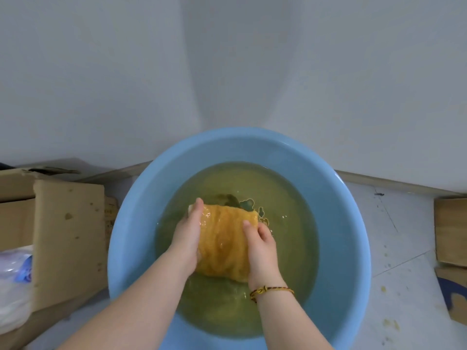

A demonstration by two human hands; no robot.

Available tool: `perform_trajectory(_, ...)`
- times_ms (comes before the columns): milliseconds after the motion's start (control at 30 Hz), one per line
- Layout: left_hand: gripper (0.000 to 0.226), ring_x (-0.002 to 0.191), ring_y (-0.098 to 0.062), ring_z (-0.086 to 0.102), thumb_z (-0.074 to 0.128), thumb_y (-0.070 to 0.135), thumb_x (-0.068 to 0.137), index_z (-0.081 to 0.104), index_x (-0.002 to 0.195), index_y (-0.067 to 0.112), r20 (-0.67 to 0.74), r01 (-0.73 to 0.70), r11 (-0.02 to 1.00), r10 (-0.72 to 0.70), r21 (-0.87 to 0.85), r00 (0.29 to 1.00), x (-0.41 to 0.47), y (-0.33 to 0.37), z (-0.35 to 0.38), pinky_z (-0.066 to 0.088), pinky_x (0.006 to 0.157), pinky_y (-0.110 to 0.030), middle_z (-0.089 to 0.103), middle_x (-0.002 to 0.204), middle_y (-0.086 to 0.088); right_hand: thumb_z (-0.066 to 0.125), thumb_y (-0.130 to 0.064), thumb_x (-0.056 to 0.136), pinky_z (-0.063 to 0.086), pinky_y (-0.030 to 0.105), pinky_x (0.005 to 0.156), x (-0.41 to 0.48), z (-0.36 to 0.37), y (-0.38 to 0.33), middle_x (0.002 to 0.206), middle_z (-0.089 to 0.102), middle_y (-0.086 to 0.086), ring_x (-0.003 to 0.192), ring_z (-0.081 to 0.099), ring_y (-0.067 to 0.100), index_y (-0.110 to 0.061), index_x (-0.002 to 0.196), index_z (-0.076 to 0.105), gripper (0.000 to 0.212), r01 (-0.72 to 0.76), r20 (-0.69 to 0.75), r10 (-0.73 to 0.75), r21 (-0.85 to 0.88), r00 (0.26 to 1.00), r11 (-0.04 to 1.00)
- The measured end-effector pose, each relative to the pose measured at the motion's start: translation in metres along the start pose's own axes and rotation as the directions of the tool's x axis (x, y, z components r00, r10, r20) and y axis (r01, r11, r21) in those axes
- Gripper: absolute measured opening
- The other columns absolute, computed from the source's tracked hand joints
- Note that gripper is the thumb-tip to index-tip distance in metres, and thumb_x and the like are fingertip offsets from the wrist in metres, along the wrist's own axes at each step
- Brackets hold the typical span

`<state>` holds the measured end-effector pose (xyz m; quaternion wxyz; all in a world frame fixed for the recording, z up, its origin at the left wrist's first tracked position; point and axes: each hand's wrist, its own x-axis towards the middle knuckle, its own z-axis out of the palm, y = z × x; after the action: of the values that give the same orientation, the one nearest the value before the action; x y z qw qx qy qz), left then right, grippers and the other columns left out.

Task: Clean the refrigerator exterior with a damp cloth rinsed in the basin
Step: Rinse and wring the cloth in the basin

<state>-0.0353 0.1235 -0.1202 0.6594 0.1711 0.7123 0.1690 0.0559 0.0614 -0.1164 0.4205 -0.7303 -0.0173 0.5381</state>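
A round blue basin (pixel 348 223) stands on the floor against a white wall and holds murky yellowish water. A wet orange cloth (pixel 223 238), bunched into a thick roll, is at the water's surface in the middle of the basin. My left hand (pixel 188 236) grips its left side, fingers curled over the far end. Gripping the right side is my right hand (pixel 261 248), with a braided bracelet on that wrist. The refrigerator is not in view.
An open cardboard box (pixel 68 236) with a plastic bag (pixel 15 279) inside stands close to the basin's left. More cardboard (pixel 451 231) lies at the right edge. White tiled floor (pixel 399 248) with small stains stretches to the right of the basin.
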Motion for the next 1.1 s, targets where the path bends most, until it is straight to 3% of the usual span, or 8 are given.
perform_trajectory(67, 0.058, 0.121, -0.030, 0.045, 0.032, 0.056, 0.090, 0.047, 0.129, 0.017, -0.011, -0.118, 0.991, 0.119, 0.057, 0.993, -0.016, 0.003, 0.008, 0.035, 0.103, -0.042, 0.049, 0.132, -0.010, 0.056, -0.021, 0.089, 0.034, 0.012, 0.049, -0.021, 0.010, -0.004, 0.053, 0.041, -0.010, 0.049, 0.037, 0.000, -0.015, 0.062, 0.042, 0.032, 0.154, 0.022, -0.153, -0.097, 0.988, 0.983)
perform_trajectory(200, 0.052, 0.073, -0.026, 0.053, 0.029, 0.050, 0.093, 0.051, 0.068, 0.009, 0.021, -0.293, 0.946, 0.293, 0.139, 0.956, -0.047, 0.000, 0.021, 0.047, 0.081, -0.043, 0.053, 0.070, -0.012, 0.048, -0.033, 0.092, 0.031, 0.023, 0.052, -0.035, 0.023, -0.011, 0.053, 0.040, -0.007, 0.050, 0.035, 0.007, -0.019, 0.058, 0.036, 0.039, 0.302, -0.012, -0.326, -0.347, 0.945, 0.888)
perform_trajectory(433, 0.052, 0.064, -0.024, 0.046, 0.032, 0.042, 0.095, 0.039, 0.053, 0.011, 0.053, -0.376, 0.903, 0.373, 0.209, 0.926, -0.052, 0.003, 0.021, 0.045, 0.075, -0.042, 0.043, 0.056, -0.006, 0.043, -0.033, 0.094, 0.039, 0.033, 0.062, -0.042, 0.018, -0.011, 0.057, 0.049, 0.000, 0.056, 0.042, 0.015, -0.015, 0.059, 0.046, 0.040, 0.378, -0.012, -0.408, -0.355, 0.913, 0.855)
perform_trajectory(567, 0.046, 0.079, -0.025, 0.053, 0.031, 0.046, 0.094, 0.049, 0.069, 0.013, 0.074, -0.275, 0.941, 0.266, 0.197, 0.961, -0.057, 0.000, 0.023, 0.047, 0.084, -0.043, 0.056, 0.078, -0.013, 0.043, -0.039, 0.092, 0.035, 0.031, 0.054, -0.034, 0.009, -0.011, 0.055, 0.044, -0.001, 0.053, 0.038, 0.014, -0.018, 0.057, 0.039, 0.041, 0.386, 0.013, -0.422, -0.429, 0.906, 0.817)
perform_trajectory(667, 0.039, 0.082, -0.017, 0.049, 0.030, 0.044, 0.096, 0.053, 0.081, 0.016, 0.164, -0.302, 0.917, 0.266, 0.261, 0.950, -0.064, -0.005, 0.031, 0.042, 0.073, -0.027, 0.052, 0.082, 0.000, 0.038, -0.034, 0.096, 0.029, 0.026, 0.050, -0.013, -0.009, -0.017, 0.056, 0.042, 0.000, 0.051, 0.036, 0.012, -0.015, 0.059, 0.038, 0.042, 0.261, -0.114, -0.366, -0.509, 0.924, 0.820)
perform_trajectory(833, 0.055, 0.117, -0.026, 0.044, 0.031, 0.046, 0.094, 0.038, 0.136, 0.011, 0.115, -0.216, 0.919, 0.188, 0.328, 0.975, -0.036, -0.005, 0.020, 0.036, 0.091, -0.033, 0.048, 0.127, -0.009, 0.039, -0.036, 0.095, 0.034, 0.025, 0.054, -0.007, -0.016, 0.007, 0.069, 0.048, -0.001, 0.062, 0.045, 0.014, -0.020, 0.074, 0.044, 0.027, 0.191, -0.207, -0.321, -0.476, 0.924, 0.859)
perform_trajectory(967, 0.047, 0.115, -0.028, 0.048, 0.047, 0.030, 0.093, 0.040, 0.133, 0.007, 0.094, -0.171, 0.894, 0.145, 0.414, 0.985, -0.010, -0.015, 0.000, 0.039, 0.089, -0.035, 0.051, 0.125, -0.012, 0.048, -0.018, 0.093, 0.040, 0.021, 0.074, -0.002, -0.016, 0.027, 0.109, 0.054, 0.000, 0.091, 0.052, 0.015, -0.013, 0.112, 0.051, 0.020, 0.223, 0.003, -0.301, -0.676, 0.954, 0.702)
perform_trajectory(1100, 0.037, 0.084, -0.023, 0.052, 0.054, 0.022, 0.090, 0.051, 0.117, -0.003, -0.006, -0.131, 0.874, 0.151, 0.467, 0.989, 0.000, -0.024, -0.010, 0.041, 0.073, -0.030, 0.056, 0.091, -0.010, 0.043, -0.011, 0.093, 0.040, 0.023, 0.073, 0.009, -0.019, 0.034, 0.110, 0.059, 0.009, 0.094, 0.056, 0.025, -0.008, 0.110, 0.053, 0.020, 0.084, -0.045, -0.166, -0.717, 0.985, 0.692)
